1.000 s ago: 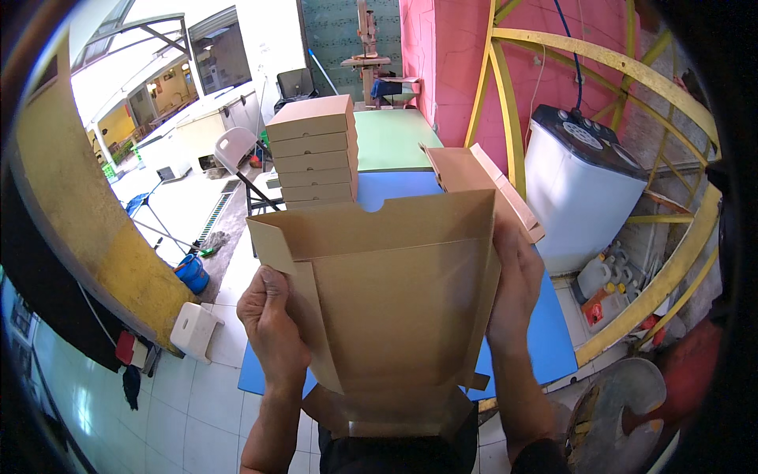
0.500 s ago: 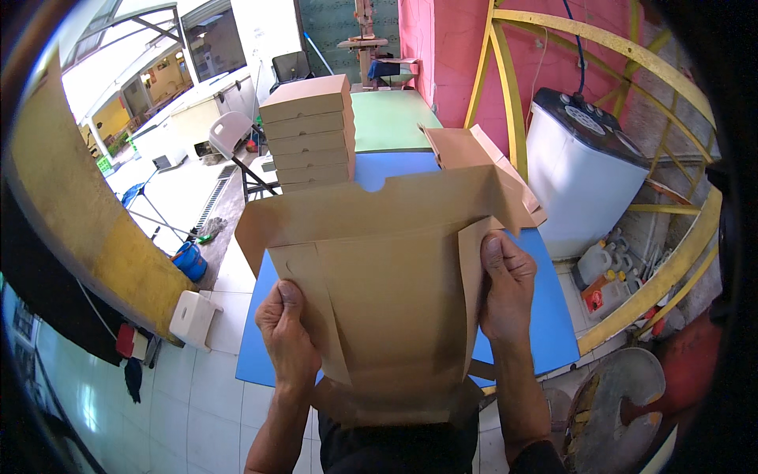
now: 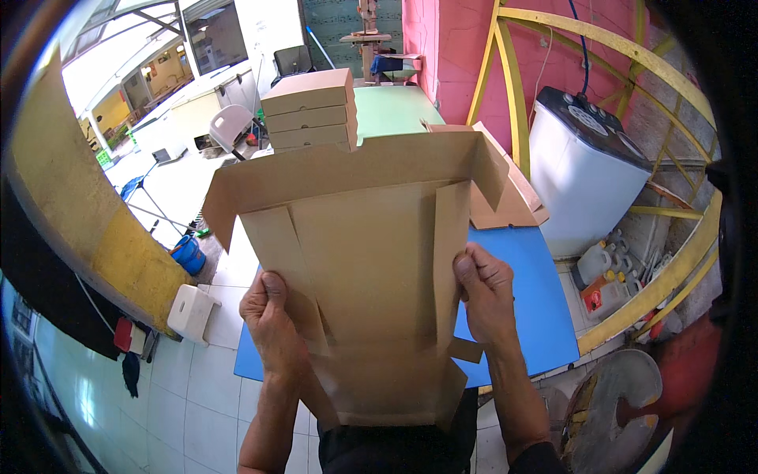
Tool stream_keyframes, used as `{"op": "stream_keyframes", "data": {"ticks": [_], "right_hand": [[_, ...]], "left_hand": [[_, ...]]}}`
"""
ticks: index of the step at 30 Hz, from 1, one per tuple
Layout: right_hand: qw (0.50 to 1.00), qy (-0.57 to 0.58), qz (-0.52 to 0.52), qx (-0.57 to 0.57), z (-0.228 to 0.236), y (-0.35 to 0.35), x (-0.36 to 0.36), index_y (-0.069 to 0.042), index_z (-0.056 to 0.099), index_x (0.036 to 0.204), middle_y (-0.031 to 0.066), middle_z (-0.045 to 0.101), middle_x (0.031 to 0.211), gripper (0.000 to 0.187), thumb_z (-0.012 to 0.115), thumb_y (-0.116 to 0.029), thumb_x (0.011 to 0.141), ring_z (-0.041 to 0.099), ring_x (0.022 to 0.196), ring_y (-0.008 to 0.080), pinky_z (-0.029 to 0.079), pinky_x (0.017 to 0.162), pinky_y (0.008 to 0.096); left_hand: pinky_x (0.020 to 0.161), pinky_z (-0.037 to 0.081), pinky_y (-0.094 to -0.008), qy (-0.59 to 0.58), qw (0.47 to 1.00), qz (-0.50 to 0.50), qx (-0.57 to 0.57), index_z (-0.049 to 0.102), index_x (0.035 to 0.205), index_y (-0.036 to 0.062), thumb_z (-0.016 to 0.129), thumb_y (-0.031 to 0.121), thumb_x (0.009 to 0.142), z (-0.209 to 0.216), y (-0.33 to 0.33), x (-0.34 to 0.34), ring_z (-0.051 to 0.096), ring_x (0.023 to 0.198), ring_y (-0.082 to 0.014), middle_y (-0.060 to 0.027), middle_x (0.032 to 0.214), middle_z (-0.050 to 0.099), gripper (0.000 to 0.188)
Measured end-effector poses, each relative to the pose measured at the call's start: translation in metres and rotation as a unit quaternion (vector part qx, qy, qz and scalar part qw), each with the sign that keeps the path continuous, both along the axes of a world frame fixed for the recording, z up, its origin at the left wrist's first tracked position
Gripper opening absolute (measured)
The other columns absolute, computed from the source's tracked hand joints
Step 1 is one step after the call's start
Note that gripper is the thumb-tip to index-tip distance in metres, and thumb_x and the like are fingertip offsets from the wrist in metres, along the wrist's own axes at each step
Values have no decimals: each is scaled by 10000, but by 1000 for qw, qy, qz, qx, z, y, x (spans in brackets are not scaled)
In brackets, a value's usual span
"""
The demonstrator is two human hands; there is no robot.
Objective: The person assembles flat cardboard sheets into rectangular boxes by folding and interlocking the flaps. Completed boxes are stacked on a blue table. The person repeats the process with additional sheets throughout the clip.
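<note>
Currently holds one part-folded cardboard box (image 3: 371, 261) with both hands, over the blue tabletop (image 3: 537, 300) and across the middle of its near edge. Clasps the box's left side in the left hand (image 3: 275, 320), with the thumb on the inner face and the fingertips hidden behind. Pinches the right side between thumb and bent fingers of the right hand (image 3: 489, 292), toward the tabletop's right edge. Counts two long side flaps lying inward, one left flap (image 3: 284, 265) and one right flap (image 3: 450, 253), plus one raised far panel (image 3: 355, 163) with two end tabs (image 3: 491, 170). Counts at least three closed boxes (image 3: 308, 100) in one stack near the tabletop's far left corner; cannot tell the full number behind the far panel. Finds more cardboard (image 3: 505, 201) along the far part of the right edge, in pieces too overlapped to count. Finds one green tabletop (image 3: 395, 114) beyond the far edge, one washing machine (image 3: 588, 178) and several jugs (image 3: 606, 299) off the right edge, one white stool (image 3: 192, 312) and one blue bucket (image 3: 188, 256) off the left edge.
</note>
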State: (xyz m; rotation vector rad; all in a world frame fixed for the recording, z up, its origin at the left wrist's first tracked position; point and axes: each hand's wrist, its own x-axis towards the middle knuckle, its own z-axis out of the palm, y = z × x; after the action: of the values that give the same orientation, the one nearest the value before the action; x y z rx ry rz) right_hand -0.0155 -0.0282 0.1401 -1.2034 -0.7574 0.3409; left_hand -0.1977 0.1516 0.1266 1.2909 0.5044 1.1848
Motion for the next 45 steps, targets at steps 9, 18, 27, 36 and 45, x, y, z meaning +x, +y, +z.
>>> {"op": "stream_keyframes", "data": {"ticks": [9,18,27,36,45], "right_hand": [[999,-9,-50,15,2,0,16,15,651,951,-48,589,810,188,584,-142,1029,461,730,32,410,627,225],[988,-46,45,-140,-12,-9,28,37,660,1063,5,670,868,168,577,-103,1021,565,789,53,503,677,254],[978,-33,150,-143,-3,-15,43,32,654,1135,52,707,931,190,606,-93,1000,658,848,111,588,751,327],[980,-68,93,-162,-7,-15,52,44,651,1185,49,708,937,237,634,-74,979,644,826,95,557,730,278],[973,-23,155,-171,-25,-19,49,29,659,1188,100,742,941,319,670,65,871,690,870,123,560,772,289]], "left_hand": [[886,512,-283,22,988,-136,-70,663,1183,-46,479,239,1084,-7,-5,3,643,948,-106,-82,1064,726,353],[850,547,-302,22,980,-192,-51,663,1188,-53,560,204,1048,-5,22,-4,674,938,-135,-99,1072,733,311],[737,548,-269,158,965,-189,88,705,1068,-41,641,127,995,4,39,-14,657,822,-92,-35,903,730,194],[643,526,-262,199,922,-328,59,726,1015,-64,690,177,967,-15,62,-10,619,705,-85,-52,845,728,248],[619,543,-256,204,945,-253,-26,722,1059,-79,648,187,998,-13,51,0,650,679,-92,-73,870,741,283]]}}
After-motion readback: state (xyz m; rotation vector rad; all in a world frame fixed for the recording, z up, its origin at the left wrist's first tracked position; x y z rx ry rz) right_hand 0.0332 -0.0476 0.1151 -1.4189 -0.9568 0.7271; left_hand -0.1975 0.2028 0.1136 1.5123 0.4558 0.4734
